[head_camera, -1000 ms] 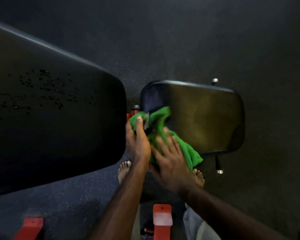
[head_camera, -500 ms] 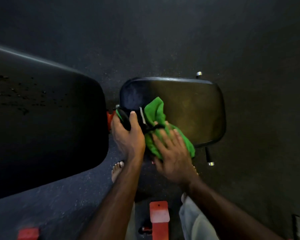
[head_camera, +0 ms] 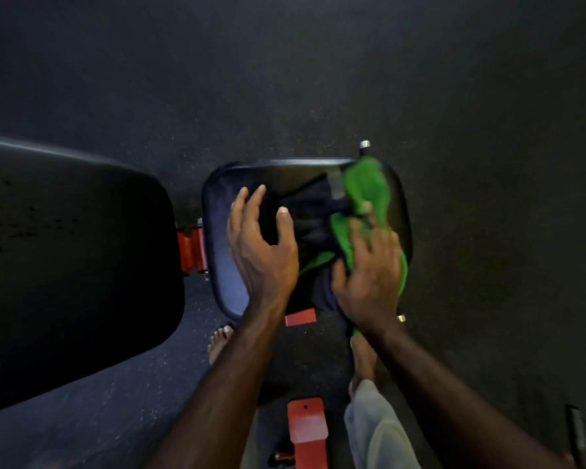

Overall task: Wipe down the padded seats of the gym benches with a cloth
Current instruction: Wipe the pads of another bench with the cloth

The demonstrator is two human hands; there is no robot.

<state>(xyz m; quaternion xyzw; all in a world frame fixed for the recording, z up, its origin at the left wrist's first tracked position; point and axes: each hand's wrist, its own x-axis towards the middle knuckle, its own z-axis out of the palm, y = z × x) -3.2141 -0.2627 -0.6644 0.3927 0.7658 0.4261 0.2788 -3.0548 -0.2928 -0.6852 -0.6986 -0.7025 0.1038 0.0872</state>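
Right of centre in the frame, the right hand [head_camera: 369,279] lies flat on the green cloth [head_camera: 366,198], fingers spread and straight, pressing the fabric into the seat pad [head_camera: 224,275] rather than bunching it. The picture is smeared there, so exactly how much cloth sits under the palm I cannot tell. From those fingertips the cloth runs up and away toward the pad's upper-right corner, with a tail trailing down past the wrist at the lower-right edge. Left of it, the left hand [head_camera: 261,242] hovers or rests over the pad's middle, fingers apart and loosely curved, thumb out, gripping nothing. The pad's long axis runs left to right across the picture, and the bare stretch is all on the left side, beyond the left hand. So the cloth lies to the right of the unwiped part, and the right hand is the one on it; the next sweep looks like a pull leftward. Further left, the long backrest pad [head_camera: 82,258] waits, speckled with droplets.
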